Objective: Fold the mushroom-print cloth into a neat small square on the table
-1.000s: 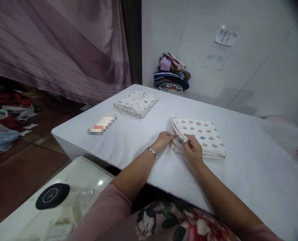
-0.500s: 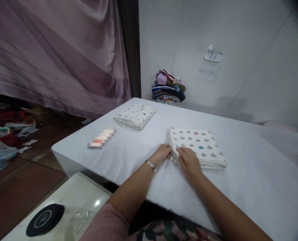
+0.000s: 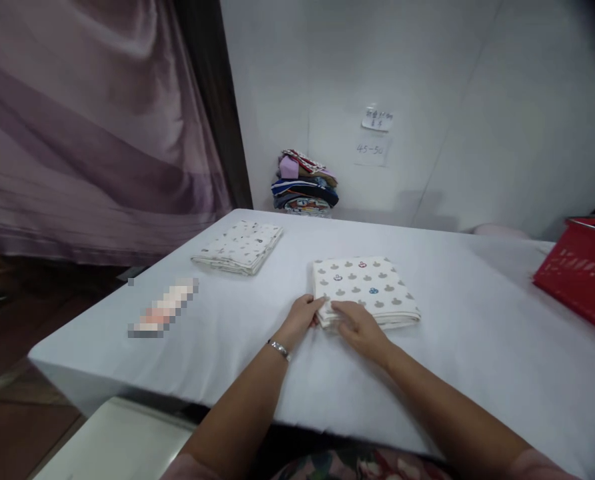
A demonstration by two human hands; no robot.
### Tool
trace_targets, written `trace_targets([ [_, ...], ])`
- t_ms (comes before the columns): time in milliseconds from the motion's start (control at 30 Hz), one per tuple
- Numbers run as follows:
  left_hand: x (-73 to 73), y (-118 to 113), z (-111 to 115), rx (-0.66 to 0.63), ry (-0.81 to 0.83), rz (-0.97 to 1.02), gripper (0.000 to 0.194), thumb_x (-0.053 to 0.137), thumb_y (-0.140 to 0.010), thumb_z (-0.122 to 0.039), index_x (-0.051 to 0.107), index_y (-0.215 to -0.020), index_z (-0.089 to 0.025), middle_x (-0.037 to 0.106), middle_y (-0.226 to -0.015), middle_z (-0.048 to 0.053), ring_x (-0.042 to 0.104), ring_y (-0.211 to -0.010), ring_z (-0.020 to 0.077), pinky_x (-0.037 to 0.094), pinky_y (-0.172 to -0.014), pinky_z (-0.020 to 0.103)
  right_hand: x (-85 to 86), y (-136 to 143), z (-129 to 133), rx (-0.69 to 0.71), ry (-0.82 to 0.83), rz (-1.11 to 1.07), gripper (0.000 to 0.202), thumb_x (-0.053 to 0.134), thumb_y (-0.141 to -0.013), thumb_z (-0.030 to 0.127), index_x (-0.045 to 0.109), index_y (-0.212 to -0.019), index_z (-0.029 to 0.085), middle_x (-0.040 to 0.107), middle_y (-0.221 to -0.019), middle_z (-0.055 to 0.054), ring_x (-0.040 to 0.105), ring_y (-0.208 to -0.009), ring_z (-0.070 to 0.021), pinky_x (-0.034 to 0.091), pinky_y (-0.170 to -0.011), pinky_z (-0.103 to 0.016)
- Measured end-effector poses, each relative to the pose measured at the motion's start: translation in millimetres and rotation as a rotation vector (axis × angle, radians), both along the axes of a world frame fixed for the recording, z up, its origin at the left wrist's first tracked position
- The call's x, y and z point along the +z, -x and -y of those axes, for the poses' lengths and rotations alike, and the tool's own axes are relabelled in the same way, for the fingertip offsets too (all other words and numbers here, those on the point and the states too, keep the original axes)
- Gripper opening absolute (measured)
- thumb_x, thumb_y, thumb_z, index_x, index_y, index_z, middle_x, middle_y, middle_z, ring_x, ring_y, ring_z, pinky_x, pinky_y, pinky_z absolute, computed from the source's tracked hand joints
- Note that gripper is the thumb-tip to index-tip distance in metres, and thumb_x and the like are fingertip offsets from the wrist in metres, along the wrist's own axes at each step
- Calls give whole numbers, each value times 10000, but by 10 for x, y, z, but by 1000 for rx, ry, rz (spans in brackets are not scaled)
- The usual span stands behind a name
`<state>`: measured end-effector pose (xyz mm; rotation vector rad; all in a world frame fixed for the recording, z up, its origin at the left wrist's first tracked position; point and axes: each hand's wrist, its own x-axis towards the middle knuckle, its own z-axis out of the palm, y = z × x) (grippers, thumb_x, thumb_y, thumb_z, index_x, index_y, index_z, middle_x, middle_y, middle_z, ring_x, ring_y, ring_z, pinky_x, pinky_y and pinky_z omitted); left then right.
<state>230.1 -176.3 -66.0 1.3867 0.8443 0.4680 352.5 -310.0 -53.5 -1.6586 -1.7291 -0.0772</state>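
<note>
A folded white cloth [image 3: 362, 283] printed with grey duck-like shapes and a few coloured anchors lies on the white-covered table. At its near left corner my left hand [image 3: 300, 319] pinches the folded edge, thumb on top and fingers partly hidden below. My right hand [image 3: 365, 333] rests against the near edge, its index finger stretched over the cloth's top and the thumb apart from it. Farther left on the table is a second folded white cloth [image 3: 240, 247] with a small scattered print, which neither hand touches.
A blurred-out flat item [image 3: 163, 310] lies at the table's left. A red basket [image 3: 582, 270] stands at the right edge. Behind the table, a pile of folded fabrics [image 3: 305, 183] leans by the wall. A white surface [image 3: 122, 440] sits low at front left.
My view has turned right, bringing the red basket into sight. My right hand's fingers have loosened from the cloth's corner and spread; the left hand stays on that corner.
</note>
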Motion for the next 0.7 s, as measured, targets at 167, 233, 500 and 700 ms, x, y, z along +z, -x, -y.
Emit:
trace_targets([
  [167,-53,-26,-33,-9,-66,-31,409,631,-688,-545,467,-659,-171,477,-444,-51,410,-373,68,288,-367,185,9,-672,247,-229,40,-94,232,514,-827,317,680,-952,214,675,-1039,-81,597,-998,-239,445,-903,-454],
  [233,-55,-38,-43,-15,-78,-57,397,626,-694,-537,468,-655,-174,469,-430,-52,409,-369,72,289,-365,186,27,-917,362,-293,38,-242,224,541,-805,357,692,-894,217,680,-1034,-72,605,-994,-236,455,-898,-436],
  [500,3,-40,-30,-41,-84,-65,354,607,-717,-500,486,-671,-170,485,-443,-46,393,-366,67,280,-371,187,173,-1452,652,-647,164,-709,234,585,-739,379,679,-777,168,682,-823,-63,608,-736,-178,485,-596,-276],
  [700,32,-60,-24,12,-72,-90,415,640,-675,-527,525,-809,-152,513,-517,-39,436,-410,84,297,-402,196,146,-1440,735,-711,319,-801,236,638,-712,408,606,-656,181,583,-546,-16,524,-472,-130,400,-423,-240],
])
